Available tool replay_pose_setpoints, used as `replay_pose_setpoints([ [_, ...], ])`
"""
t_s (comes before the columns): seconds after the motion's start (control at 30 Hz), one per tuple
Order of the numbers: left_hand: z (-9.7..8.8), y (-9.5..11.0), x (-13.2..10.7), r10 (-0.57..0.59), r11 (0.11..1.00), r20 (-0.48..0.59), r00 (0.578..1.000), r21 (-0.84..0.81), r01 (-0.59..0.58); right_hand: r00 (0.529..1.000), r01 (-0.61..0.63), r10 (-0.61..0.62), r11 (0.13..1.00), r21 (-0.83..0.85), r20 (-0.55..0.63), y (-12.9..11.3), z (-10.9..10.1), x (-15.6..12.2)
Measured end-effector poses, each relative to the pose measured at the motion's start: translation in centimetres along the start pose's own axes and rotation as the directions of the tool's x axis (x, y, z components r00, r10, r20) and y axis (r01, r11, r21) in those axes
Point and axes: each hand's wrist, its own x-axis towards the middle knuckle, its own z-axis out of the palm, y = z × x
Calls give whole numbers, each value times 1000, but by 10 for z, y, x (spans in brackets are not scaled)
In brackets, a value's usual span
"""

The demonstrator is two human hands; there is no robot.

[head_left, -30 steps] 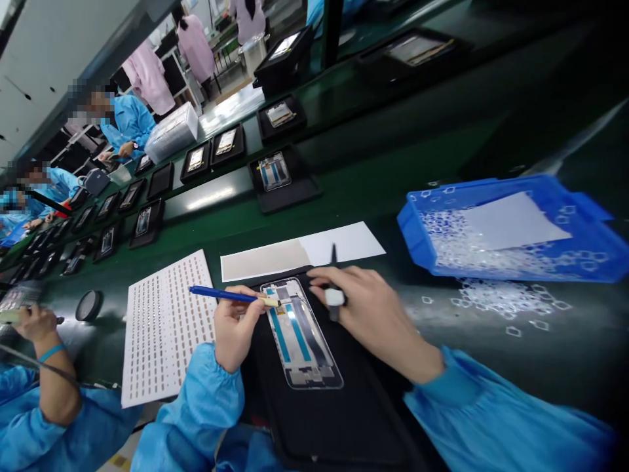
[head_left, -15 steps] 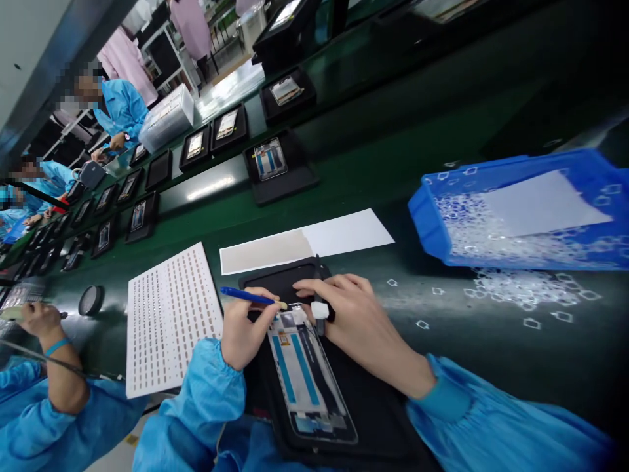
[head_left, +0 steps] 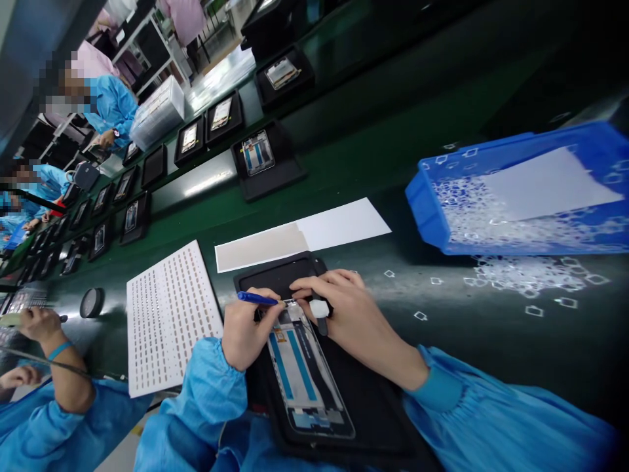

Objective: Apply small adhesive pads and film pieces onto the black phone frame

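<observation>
The left hand [head_left: 246,333] pinches a blue pen-like tool [head_left: 256,298] at the far end of a phone frame [head_left: 307,373] — the right hand [head_left: 358,322] grips a dark tool [head_left: 322,325]

Gap btwn paper strip [head_left: 344,224] & blue bin [head_left: 432,219], perf. board [head_left: 170,321] obstructs left of L hand [head_left: 246,333]

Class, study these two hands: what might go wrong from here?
The blue tool in the left hand is by the far end of the frame; a slip might scratch it.
Loose pieces lie near the right sleeve, which could scatter them.
The left sleeve is beside the white board and might nudge it.
</observation>
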Motion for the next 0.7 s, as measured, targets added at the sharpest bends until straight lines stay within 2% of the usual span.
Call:
replay_pose_setpoints([
  [0.13, 0, 8, -1, 139, 971, 54, 989, 188, -146, 1000, -7, 7, 1000, 3, 4, 0, 0, 0],
  [0.2, 1, 11, -1, 172, 938, 97, 980, 288, -193, 1000, 4, -4, 1000, 15, 0, 0, 0, -1],
  [0.27, 3, 11, -1, 172, 927, 127, 977, 315, -204, 1000, 6, -6, 1000, 20, -6, 0, 0, -1],
  [0.33, 5, 8, 1, 130, 961, 119, 984, 229, -154, 1000, -2, 2, 1000, 12, -7, 0, 0, -1],
  [0.4, 6, 3, 2, 28, 999, 52, 998, 35, -30, 1000, -6, 6, 1000, 3, 1, 0, 0, -1],
  [0.47, 5, -2, 2, -107, 976, -70, 992, -200, 91, 1000, -4, 4, 1000, 3, 11, 0, 0, -1],
  [0.53, 1, -4, 1, -189, 923, -216, 958, -373, 99, 1000, 2, -3, 1000, 19, 16, -1, 1, 0],
  [0.6, -4, -4, -2, -139, 929, -302, 943, -369, 18, 1000, -13, 15, 998, 63, -22, -1, 0, 0],
  [0.63, -7, -4, -4, -68, 955, -297, 953, -295, -23, 996, -38, 46, 994, 99, -72, -1, -2, 0],
  [0.7, -10, -4, -9, 98, 994, -187, 977, -35, -107, 966, -121, 158, 976, 183, -206, 1, -7, 1],
])
